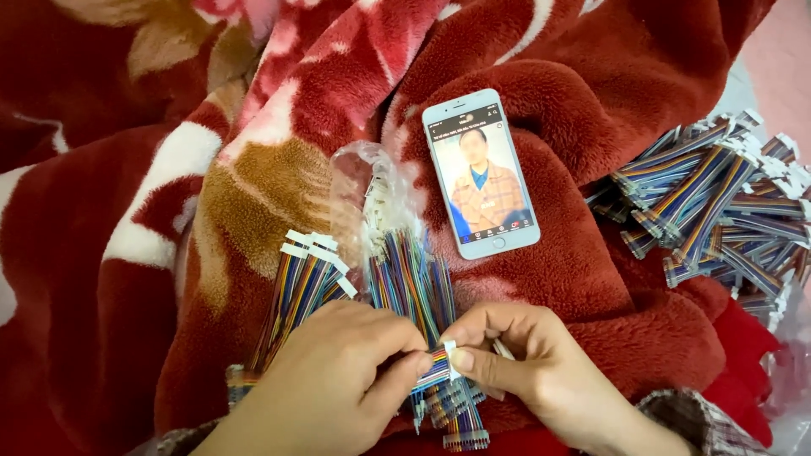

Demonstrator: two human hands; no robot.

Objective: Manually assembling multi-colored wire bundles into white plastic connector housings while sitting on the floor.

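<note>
My left hand (338, 384) and my right hand (528, 363) meet low in the middle and pinch one short multicoloured ribbon cable (435, 369) between thumbs and forefingers. The right fingertips sit on its white connector end. Under my left hand lies a bundle of the same cables with white connectors (300, 291). A clear plastic bag (372, 203) spills more cables (414, 283) just beyond my hands.
Everything lies on a red fleece blanket with white and brown flowers (591, 93). A white smartphone (480, 173) with its screen lit rests face up past the hands. A large heap of ribbon cables (718, 207) sits at the right.
</note>
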